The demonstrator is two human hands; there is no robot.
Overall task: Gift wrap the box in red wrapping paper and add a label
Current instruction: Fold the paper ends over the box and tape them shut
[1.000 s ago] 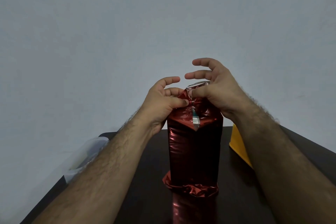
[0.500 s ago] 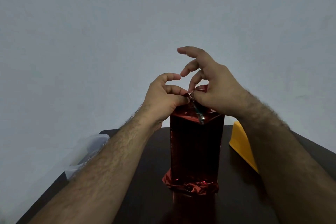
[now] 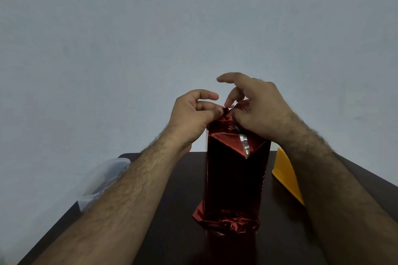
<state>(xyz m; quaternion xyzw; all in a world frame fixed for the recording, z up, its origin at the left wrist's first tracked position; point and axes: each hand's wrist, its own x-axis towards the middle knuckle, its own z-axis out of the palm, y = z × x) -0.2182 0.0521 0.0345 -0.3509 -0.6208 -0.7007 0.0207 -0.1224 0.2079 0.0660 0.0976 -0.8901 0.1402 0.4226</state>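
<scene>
Two hands, left hand [image 3: 191, 112] and right hand [image 3: 258, 109], pinch gathered red wrapping paper [image 3: 228, 117] atop the upright box [image 3: 235, 178], other fingers raised

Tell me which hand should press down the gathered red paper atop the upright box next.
Probably the right hand: its fingers arch over the bunched shiny red wrapping paper, two raised free. The left hand pinches the bunch from the side, anchoring it.

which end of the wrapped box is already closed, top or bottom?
The bottom end: its red paper is crumpled shut against the table. At the top end both the left hand and right hand pinch loose paper.
</scene>
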